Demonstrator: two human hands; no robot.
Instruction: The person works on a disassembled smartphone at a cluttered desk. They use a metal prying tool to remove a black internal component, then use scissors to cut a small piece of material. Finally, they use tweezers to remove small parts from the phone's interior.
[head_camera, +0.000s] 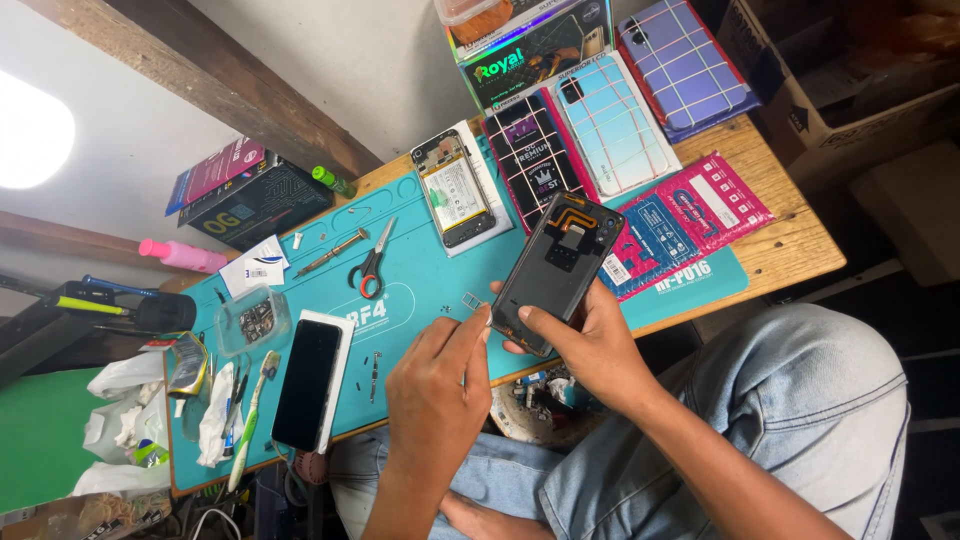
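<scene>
Teal mat (420, 270), scissors (372, 262), toothbrush (252, 415) — phone cases (612, 125), cardboard box (850, 90)

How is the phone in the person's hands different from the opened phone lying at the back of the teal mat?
The phone in the hands is held tilted above the mat by the right hand, with the left hand at its lower edge; the phone on the mat lies flat and untouched. The held phone shows a dark inner frame with an orange flex strip; the other shows a pale battery. Both have their insides exposed.

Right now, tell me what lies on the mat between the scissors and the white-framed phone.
Head view: only bare teal mat with its printed oval logo between the scissors and the phone.
</scene>
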